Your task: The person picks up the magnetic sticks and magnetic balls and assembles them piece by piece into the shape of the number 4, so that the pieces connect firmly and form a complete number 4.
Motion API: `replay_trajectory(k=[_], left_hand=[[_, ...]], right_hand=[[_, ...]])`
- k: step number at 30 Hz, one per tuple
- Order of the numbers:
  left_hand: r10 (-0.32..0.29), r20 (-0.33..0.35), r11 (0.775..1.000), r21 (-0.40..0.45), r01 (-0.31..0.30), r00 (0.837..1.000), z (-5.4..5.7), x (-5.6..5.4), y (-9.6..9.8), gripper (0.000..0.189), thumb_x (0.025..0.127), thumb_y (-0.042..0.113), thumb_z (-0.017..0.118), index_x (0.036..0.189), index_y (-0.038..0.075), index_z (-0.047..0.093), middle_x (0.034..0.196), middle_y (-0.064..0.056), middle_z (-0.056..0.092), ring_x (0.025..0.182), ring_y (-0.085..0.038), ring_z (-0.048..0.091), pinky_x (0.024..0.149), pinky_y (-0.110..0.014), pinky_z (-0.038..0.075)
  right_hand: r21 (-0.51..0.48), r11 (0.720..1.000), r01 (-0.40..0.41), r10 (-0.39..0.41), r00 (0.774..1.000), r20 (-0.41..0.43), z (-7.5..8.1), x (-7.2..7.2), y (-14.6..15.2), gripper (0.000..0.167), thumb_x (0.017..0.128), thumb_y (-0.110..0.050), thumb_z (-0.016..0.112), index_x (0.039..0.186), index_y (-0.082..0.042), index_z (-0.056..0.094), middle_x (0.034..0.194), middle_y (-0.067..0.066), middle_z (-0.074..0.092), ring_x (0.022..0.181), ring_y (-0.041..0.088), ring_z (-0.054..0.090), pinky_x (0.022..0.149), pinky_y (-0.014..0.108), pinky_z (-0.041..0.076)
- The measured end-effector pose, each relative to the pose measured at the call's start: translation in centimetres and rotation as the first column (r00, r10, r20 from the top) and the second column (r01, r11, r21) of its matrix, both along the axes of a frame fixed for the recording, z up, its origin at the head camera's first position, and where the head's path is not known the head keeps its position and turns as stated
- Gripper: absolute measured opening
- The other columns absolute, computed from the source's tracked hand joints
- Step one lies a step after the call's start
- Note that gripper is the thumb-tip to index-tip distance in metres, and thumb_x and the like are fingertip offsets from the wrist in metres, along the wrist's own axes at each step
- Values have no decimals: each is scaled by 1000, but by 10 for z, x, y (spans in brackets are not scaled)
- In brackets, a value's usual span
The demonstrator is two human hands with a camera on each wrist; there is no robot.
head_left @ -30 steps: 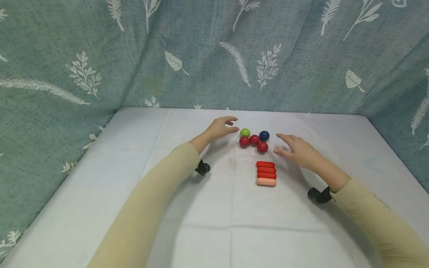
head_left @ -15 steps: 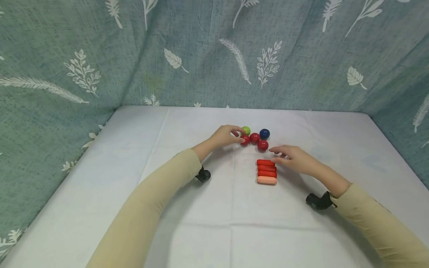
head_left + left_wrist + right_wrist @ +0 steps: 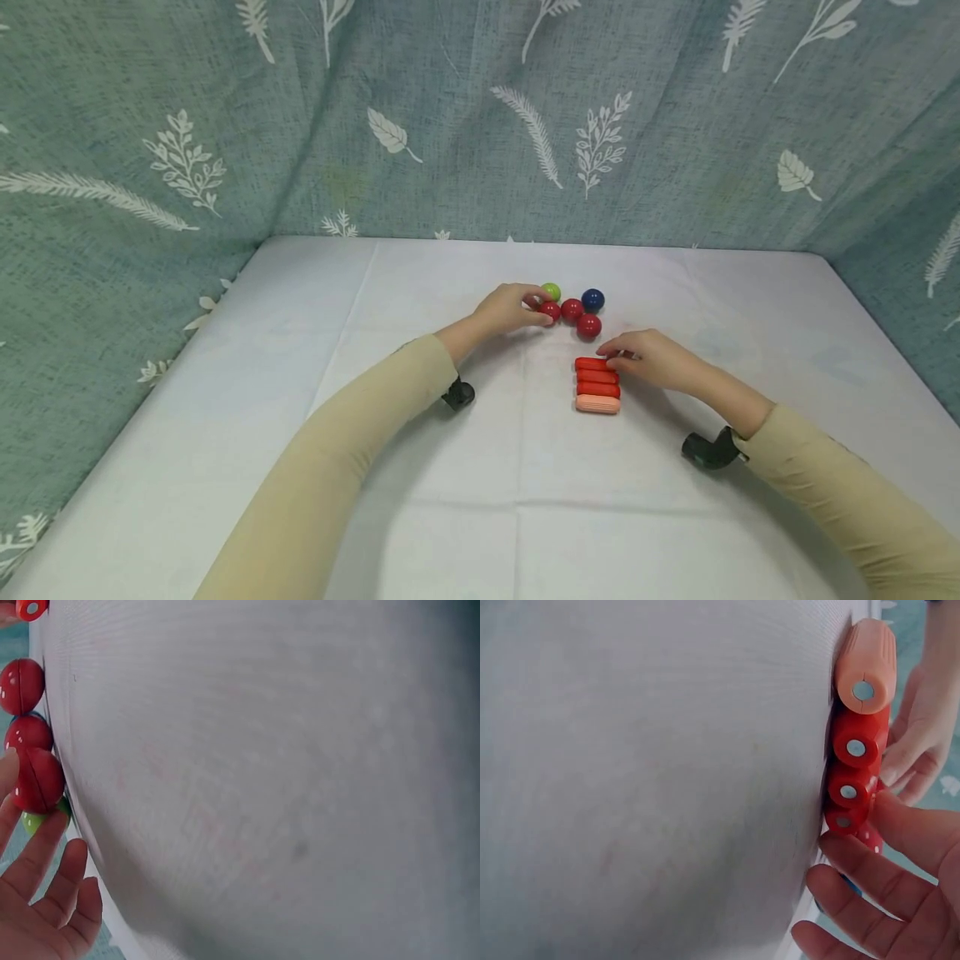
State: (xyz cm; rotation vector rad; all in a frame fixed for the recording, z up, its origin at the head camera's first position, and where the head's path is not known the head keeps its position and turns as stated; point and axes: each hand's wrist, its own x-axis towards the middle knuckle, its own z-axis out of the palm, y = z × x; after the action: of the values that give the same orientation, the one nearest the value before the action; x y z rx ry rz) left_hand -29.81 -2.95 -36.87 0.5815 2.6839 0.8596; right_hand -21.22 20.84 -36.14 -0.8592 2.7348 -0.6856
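My left hand (image 3: 506, 310) has thumb and fingers around the leftmost red ball (image 3: 550, 313), pinching it; in the left wrist view its fingertips meet that ball (image 3: 41, 781). Beside it sit a lime green ball (image 3: 552, 292), partly hidden by fingers, a second red ball (image 3: 572, 311), a third red ball (image 3: 588, 326) and a dark blue ball (image 3: 593, 300). Farther right, my right hand (image 3: 651, 358) pinches the end of the farthest red magnetic rod (image 3: 591, 364) between thumb and index finger. The remaining rods, two red and one ribbed peach rod (image 3: 597, 404), lie side by side, showing silvery round ends.
A white cloth (image 3: 450, 533) covers the table. Green-blue fabric with pale leaf prints (image 3: 450, 125) hangs behind and along the sides. Each wrist wears a black camera, the left camera (image 3: 459, 394) and the right camera (image 3: 708, 450).
My left hand has moved right and slightly down onto the leftmost red ball. My right hand has come down and left from beside the balls to the farthest red magnetic rod.
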Motion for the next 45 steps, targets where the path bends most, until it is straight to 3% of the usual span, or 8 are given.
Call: replay_trajectory(k=[7, 15, 20, 24, 34, 45], left_hand=[[-23, -13, 998, -66, 22, 1000, 1, 4, 2, 40, 84, 31, 65, 121, 20, 56, 114, -5, 61, 109, -18, 53, 94, -36, 40], [-33, -23, 997, -72, 31, 999, 4, 4, -1, 35, 84, 29, 66, 116, 17, 57, 110, -4, 63, 105, -17, 55, 91, -35, 41], [-17, 14, 997, -70, 18, 1000, 6, 5, -7, 32, 83, 29, 68, 111, 17, 58, 108, -3, 63, 98, -16, 55, 84, -32, 44], [-7, 40, 998, -58, 9, 999, 7, 7, -14, 32, 82, 28, 68, 110, 16, 59, 108, -4, 63, 100, -17, 55, 86, -32, 43], [-50, 74, 998, -30, 52, 996, 7, 10, -32, 29, 80, 24, 70, 106, 14, 60, 101, -2, 66, 98, -16, 55, 83, -32, 41], [-76, 85, 994, -66, 82, 994, 12, 29, -44, 29, 79, 23, 72, 105, 16, 61, 99, 0, 66, 97, -15, 56, 85, -34, 41]], right_hand=[[49, 999, 10, -10, 1000, -10, 1, -1, -5, 21, 85, -2, 60, 105, 2, 65, 97, 12, 67, 87, 23, 60, 81, 39, 49], [93, 995, 23, -20, 999, -30, 2, -1, -8, 20, 84, -1, 61, 103, 3, 66, 95, 12, 67, 88, 24, 60, 81, 39, 49], [142, 989, 32, -27, 999, -36, 3, -2, -13, 21, 85, -2, 59, 105, 3, 66, 96, 12, 67, 88, 24, 60, 82, 39, 49], [172, 984, 41, -36, 999, -36, 5, -2, -17, 22, 85, -3, 60, 106, 3, 66, 95, 12, 67, 86, 22, 59, 80, 37, 50], [239, 968, 81, -70, 996, -55, 4, -3, -25, 24, 85, -6, 62, 107, 0, 66, 94, 11, 65, 79, 19, 56, 76, 33, 50], [278, 955, 100, -88, 994, -58, 7, -4, -35, 25, 84, -7, 64, 107, 1, 66, 95, 13, 65, 77, 19, 55, 74, 33, 51]])
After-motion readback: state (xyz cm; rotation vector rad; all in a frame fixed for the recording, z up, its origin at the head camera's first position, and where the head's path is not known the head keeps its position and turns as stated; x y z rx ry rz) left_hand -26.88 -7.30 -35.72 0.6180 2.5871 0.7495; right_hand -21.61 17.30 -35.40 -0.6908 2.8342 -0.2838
